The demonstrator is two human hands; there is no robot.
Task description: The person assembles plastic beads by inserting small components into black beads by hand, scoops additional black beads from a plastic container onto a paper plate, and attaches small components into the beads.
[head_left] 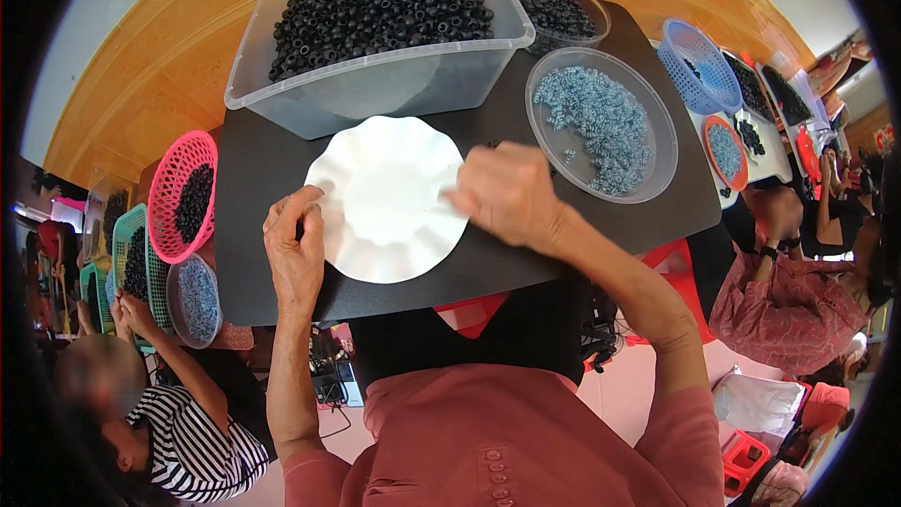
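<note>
A white plate (383, 192) with a wavy rim lies on the dark table in front of me. At its left edge is my left hand (296, 249), closed, thumb and forefinger curled together. A dark spot shows between those fingers; I cannot tell whether it is a small black piece or the table behind. My right hand (514, 192) is closed in a loose fist over the plate's right edge, slightly blurred. Whatever it holds, if anything, is hidden. Beyond the plate stands a clear plastic bin (375, 99) heaped with small black ring-shaped parts (385, 14).
Right of the plate, a round clear tub (664, 145) holds small blue-grey pieces (601, 122); behind it sits a tub of black parts (554, 14). A pink basket (161, 192) stands off the left edge. People work at both sides. The dark tabletop (253, 263) ends before my lap.
</note>
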